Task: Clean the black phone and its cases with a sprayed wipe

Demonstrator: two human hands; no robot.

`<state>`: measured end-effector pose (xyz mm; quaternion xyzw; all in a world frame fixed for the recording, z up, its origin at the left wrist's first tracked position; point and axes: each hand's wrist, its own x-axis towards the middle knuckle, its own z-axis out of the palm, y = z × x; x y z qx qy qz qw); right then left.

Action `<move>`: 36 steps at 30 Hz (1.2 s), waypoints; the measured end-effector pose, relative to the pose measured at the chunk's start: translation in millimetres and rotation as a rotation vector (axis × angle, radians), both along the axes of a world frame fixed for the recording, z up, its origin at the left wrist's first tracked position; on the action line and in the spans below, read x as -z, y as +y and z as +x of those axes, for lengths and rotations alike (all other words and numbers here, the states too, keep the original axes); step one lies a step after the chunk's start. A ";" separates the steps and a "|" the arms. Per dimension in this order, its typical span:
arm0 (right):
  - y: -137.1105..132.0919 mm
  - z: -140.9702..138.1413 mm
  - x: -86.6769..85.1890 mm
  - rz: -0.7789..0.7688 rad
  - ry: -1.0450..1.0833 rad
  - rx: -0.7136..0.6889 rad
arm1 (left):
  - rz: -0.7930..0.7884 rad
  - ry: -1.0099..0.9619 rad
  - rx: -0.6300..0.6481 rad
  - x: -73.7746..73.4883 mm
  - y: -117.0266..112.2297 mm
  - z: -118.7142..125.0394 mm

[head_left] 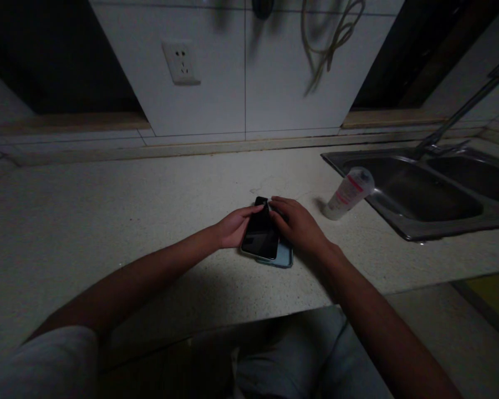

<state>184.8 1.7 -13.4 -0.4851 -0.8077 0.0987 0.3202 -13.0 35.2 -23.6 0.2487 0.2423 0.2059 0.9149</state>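
On a speckled stone countertop (108, 221), a black smartphone (260, 234) lay screen up and slightly askew on top of a pale blue phone case (283, 257), with the blue edge showing below and to the right of it. Both sat near the front of the counter, in front of the person. The left hand (235, 227) came in from the left with its fingers held close together, reaching to the upper left edge of the smartphone and appearing to grip it there; the thumb was hard to make out in the dim light. The right hand (295, 224) was curved over the smartphone's right side, its fingers bunched rather than spread. Whether they were pinching the smartphone or only resting against it, I could not tell.

To the right, a white plastic bottle (349, 194) with a pink label lay tilted on its side just beside a stainless steel double sink (416, 235), below a metal faucet (461, 111). Farther back, a wall socket (182, 64) was set into white tile (274, 94), and a pale cord (328, 39) hung down beside it. A white sleeve (37, 360) showed at the lower left.
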 end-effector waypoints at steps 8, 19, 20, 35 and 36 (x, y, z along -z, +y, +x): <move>0.7 0.3 -0.5 -0.008 -0.015 -0.009 | 0.009 0.022 0.002 -3.4 -0.9 0.1; -0.7 -0.2 -2.2 -0.010 0.001 -0.015 | 0.016 0.013 0.017 -3.3 -0.8 -0.2; -0.7 -0.1 -2.0 -0.006 0.004 -0.016 | 0.019 0.009 0.018 -3.3 -0.8 -0.3; 1.2 0.7 1.2 0.002 -0.003 -0.009 | 0.013 -0.022 0.011 0.3 0.3 0.1; 1.3 0.8 1.3 0.003 0.000 -0.010 | 0.014 -0.023 0.014 0.3 0.3 0.0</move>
